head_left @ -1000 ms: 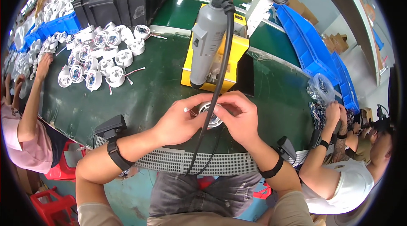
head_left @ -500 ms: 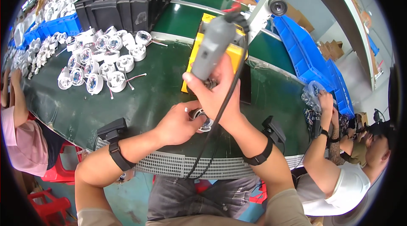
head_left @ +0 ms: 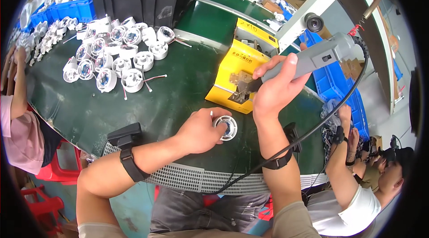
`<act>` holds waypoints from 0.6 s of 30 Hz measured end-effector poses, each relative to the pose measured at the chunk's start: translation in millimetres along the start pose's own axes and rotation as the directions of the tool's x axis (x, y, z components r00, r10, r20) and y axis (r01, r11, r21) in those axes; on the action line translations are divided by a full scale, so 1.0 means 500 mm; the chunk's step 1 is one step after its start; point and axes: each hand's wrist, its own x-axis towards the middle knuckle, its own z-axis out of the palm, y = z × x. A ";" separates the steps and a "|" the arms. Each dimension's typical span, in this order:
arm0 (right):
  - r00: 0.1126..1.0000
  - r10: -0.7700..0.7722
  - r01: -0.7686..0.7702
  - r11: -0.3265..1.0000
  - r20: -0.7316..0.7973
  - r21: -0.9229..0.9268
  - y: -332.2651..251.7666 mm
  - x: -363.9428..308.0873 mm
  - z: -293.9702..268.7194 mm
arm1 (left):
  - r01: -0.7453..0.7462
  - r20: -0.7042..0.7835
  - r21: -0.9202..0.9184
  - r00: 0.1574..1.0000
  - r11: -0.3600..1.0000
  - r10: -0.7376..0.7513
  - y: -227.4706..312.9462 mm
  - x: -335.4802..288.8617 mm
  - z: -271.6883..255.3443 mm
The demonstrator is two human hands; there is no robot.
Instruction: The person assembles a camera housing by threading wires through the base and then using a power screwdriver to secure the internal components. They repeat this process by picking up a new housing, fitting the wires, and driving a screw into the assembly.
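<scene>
My right hand [head_left: 276,89] is wrapped round a grey electric screwdriver [head_left: 330,54], tilted so its working end points down and left. That end meets the metal bracket at the front of a yellow screw feeder box [head_left: 225,75]; the tip itself is hard to make out. Low on the green table, my left hand [head_left: 199,130] grips a round white plastic housing [head_left: 231,127] with a small circuit board inside. Left of the feeder lies a group of similar white housings [head_left: 132,80], some with thin wires trailing.
A black bin [head_left: 147,6] full of white parts stands at the back left, beside a blue crate [head_left: 71,9]. A black cable [head_left: 313,128] loops from the screwdriver past my right forearm. Blue trays [head_left: 333,84] and a co-worker [head_left: 357,189] are at the right.
My right hand has swung the screwdriver from above the housing to the right, bringing its end to the feeder. My left hand still holds the housing. The view has shifted somewhat.
</scene>
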 end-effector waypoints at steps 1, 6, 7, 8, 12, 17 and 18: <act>1.000 -0.010 0.011 1.000 0.006 -0.012 0.001 0.001 0.000 | 0.004 0.000 -0.002 1.000 1.000 -0.004 0.001 0.000 0.000; 1.000 -0.003 0.004 0.999 0.029 -0.035 0.004 0.000 0.002 | 0.015 -0.016 -0.019 1.000 1.000 -0.015 -0.005 0.005 -0.002; 0.999 -0.002 0.003 0.999 0.035 -0.038 0.006 0.000 0.000 | 0.020 -0.019 -0.024 1.000 1.000 -0.020 -0.005 0.006 -0.001; 0.999 -0.002 0.004 0.999 0.042 -0.040 0.007 0.000 -0.002 | 0.019 -0.018 -0.023 1.000 1.000 -0.020 -0.004 0.007 -0.002; 0.998 0.058 -0.056 0.998 0.038 -0.040 -0.001 -0.003 0.003 | 0.019 -0.033 -0.031 0.999 0.999 -0.020 -0.003 0.004 -0.004; 0.992 0.109 -0.110 0.994 0.061 0.024 -0.012 -0.023 -0.015 | 0.024 -0.065 -0.074 0.997 0.997 -0.029 -0.007 0.011 -0.010; 0.992 0.112 -0.114 0.993 0.062 0.024 -0.018 -0.035 -0.021 | 0.018 -0.071 -0.088 0.997 0.996 -0.024 -0.006 0.012 -0.010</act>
